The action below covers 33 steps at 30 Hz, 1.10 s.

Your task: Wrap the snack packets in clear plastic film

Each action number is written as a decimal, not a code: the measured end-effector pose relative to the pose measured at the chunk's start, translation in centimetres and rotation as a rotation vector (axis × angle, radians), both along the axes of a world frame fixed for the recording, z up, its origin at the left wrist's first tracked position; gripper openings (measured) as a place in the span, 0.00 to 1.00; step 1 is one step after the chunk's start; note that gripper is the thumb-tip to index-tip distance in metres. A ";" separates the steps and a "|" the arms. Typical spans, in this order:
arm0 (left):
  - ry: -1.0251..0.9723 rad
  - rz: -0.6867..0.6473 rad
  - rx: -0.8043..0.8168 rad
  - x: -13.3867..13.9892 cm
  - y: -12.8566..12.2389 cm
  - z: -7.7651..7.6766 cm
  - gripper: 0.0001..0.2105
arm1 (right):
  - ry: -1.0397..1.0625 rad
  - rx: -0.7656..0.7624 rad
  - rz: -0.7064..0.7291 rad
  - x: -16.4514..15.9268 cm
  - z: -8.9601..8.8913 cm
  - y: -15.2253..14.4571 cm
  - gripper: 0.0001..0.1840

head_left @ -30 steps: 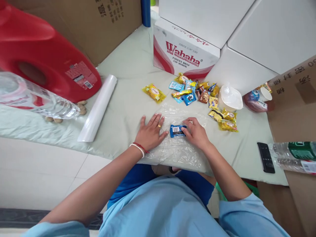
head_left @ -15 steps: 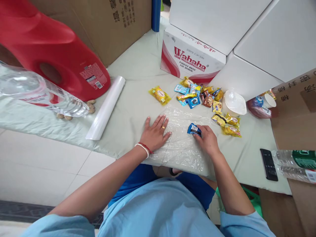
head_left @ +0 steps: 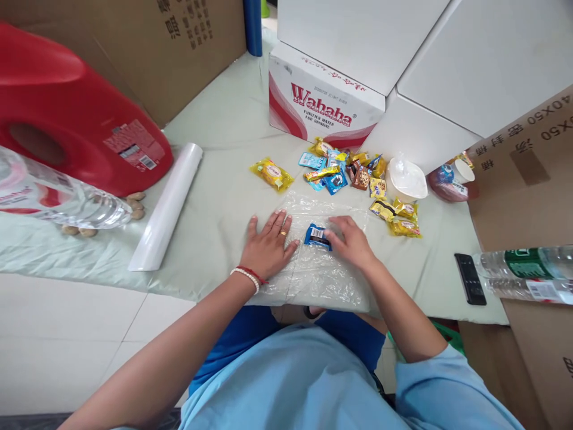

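My left hand (head_left: pixel 267 243) lies flat with fingers spread on the left part of a sheet of clear plastic film (head_left: pixel 322 275). A small blue snack packet (head_left: pixel 317 236) with a barcode label rests on the film, right of that hand. Just right of the packet is my right hand (head_left: pixel 353 243), its thumb and fingers apart; whether a fingertip still touches the packet's edge I cannot tell. Behind the film lies a pile of blue, yellow and brown snack packets (head_left: pixel 335 170). A yellow packet (head_left: pixel 271 174) sits apart to the left, and several more yellow packets (head_left: pixel 404 228) lie to the right.
A white roll of film (head_left: pixel 168 206) lies left, near a red jug (head_left: pixel 85 113), a lying water bottle (head_left: pixel 67 197) and walnuts (head_left: pixel 135 206). A white bowl (head_left: pixel 407 179), a Wahaha box (head_left: pixel 322 95), a black phone (head_left: pixel 470 279) and plastic bottles (head_left: pixel 528 263) stand or lie right and behind.
My right hand has moved the blue packet left toward the middle of the film and loosened its fingers from it. My left hand stays flat on the film. The view has shifted.
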<state>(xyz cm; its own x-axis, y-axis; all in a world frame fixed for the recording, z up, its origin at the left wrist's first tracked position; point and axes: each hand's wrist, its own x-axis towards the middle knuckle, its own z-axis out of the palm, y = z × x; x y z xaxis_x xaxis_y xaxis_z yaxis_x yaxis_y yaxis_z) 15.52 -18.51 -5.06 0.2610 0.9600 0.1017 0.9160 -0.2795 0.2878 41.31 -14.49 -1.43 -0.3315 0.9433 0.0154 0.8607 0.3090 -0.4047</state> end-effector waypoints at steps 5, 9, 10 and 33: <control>0.010 -0.008 -0.007 0.0 0.1 0.1 0.32 | -0.186 0.138 -0.073 2.8 0.7 8.2 0.25; 0.011 -0.001 -0.014 0.0 0.1 0.3 0.31 | -0.276 0.204 0.118 2.5 0.6 13.8 0.32; 0.011 0.002 -0.015 0.0 0.1 0.3 0.31 | -0.293 0.196 0.157 2.2 0.4 14.7 0.33; -0.030 -0.017 0.009 -0.3 0.0 0.1 0.31 | -0.071 -0.011 -0.456 17.1 -0.1 2.0 0.22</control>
<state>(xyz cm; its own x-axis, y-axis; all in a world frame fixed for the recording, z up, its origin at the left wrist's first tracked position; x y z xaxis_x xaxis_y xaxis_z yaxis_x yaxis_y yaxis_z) 15.23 -18.49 -5.01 0.2742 0.9544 0.1184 0.9021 -0.2979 0.3123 58.43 -12.50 -1.51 0.1178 0.9930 -0.0034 0.9334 -0.1118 -0.3410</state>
